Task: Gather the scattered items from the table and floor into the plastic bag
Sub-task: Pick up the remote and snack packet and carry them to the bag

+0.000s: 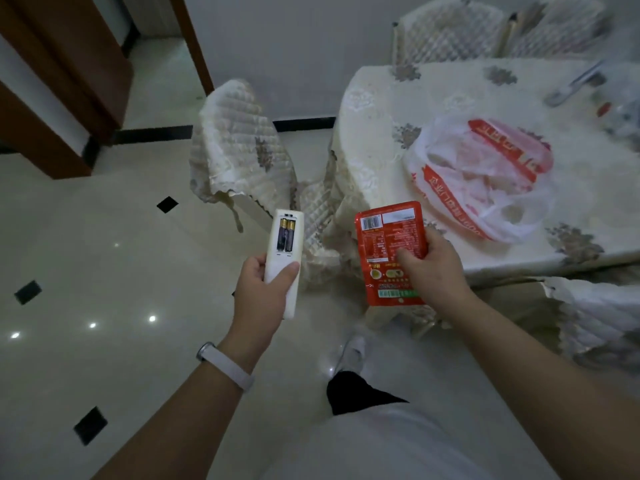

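My left hand (265, 292) grips a white remote control (284, 244), held back side up with its battery bay uncovered and two batteries showing. My right hand (429, 268) holds a flat red food packet (388, 237), barcode side up, just off the table's near-left edge. The white plastic bag with red print (481, 178) lies crumpled on the table (381, 109), a short way beyond and to the right of the packet. Both hands hover in the air over the floor beside the table.
A metal utensil (575, 84) and some blurred small items (620, 112) lie at the table's far right. Covered chairs stand at the left (239, 143), behind the table (450, 32) and at the near right (602, 320). The glossy tiled floor (104, 254) stretches left toward wooden doors (62, 84).
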